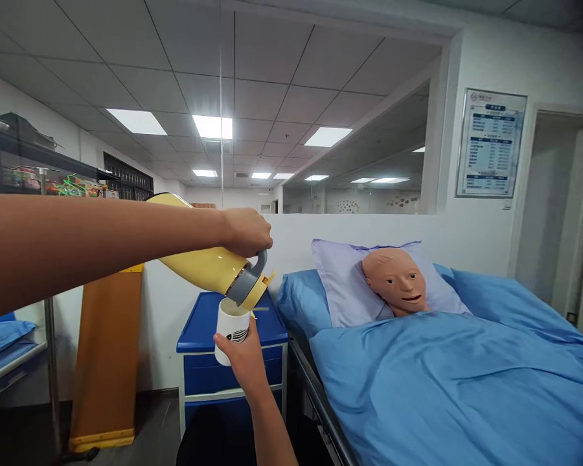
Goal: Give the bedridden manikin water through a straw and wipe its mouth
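My left hand (pixel 246 231) is closed round the grey handle of a yellow thermos jug (pixel 201 264). The jug is tipped over, its spout pointing down into a white cup (pixel 232 325). My right hand (pixel 245 359) comes up from below and grips that cup from its right side, thumb across the front. Jug and cup are held in the air above a blue bedside cabinet (pixel 201 327). The jug's lid flap (pixel 266 285) hangs open over the cup's rim.
A hospital bed with blue sheets (pixel 442 388) stands to the right, a manikin head (pixel 396 279) on a lilac pillow (pixel 337 285). An orange board (pixel 107 349) leans against the white wall at left. A doorway (pixel 554 207) is at far right.
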Action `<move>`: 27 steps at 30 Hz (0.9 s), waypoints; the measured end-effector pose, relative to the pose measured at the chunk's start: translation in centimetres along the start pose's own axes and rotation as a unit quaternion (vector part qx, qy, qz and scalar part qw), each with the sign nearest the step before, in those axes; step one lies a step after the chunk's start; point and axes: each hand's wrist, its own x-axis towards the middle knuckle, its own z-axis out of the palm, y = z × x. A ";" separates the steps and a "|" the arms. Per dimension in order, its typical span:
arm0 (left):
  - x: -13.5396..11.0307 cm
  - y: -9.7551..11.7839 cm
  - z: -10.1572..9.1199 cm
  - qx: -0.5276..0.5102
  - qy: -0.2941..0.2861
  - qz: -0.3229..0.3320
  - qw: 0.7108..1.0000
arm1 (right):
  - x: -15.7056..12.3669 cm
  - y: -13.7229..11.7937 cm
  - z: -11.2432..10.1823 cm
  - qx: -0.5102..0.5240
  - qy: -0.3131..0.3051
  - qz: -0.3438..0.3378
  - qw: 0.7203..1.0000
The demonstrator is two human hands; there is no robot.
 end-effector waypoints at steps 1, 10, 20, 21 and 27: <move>-0.1 0.1 0.0 0.015 -0.013 0.016 1.000 | 0.0 0.1 0.0 -0.001 -0.002 0.004 1.000; -0.8 -0.9 5.1 -0.024 -0.015 -0.012 1.000 | -0.3 2.8 -1.1 -0.007 0.001 0.033 0.999; -1.2 -2.7 27.0 -0.357 0.117 -0.386 0.843 | 0.8 11.7 -6.1 -0.051 0.083 0.126 0.987; -1.3 -2.9 29.0 -0.386 0.132 -0.424 0.809 | 0.9 12.6 -6.5 -0.052 0.088 0.137 0.985; -1.4 -2.8 38.4 -0.518 0.174 -0.603 0.582 | 1.9 16.7 -7.6 -0.065 0.142 0.179 0.972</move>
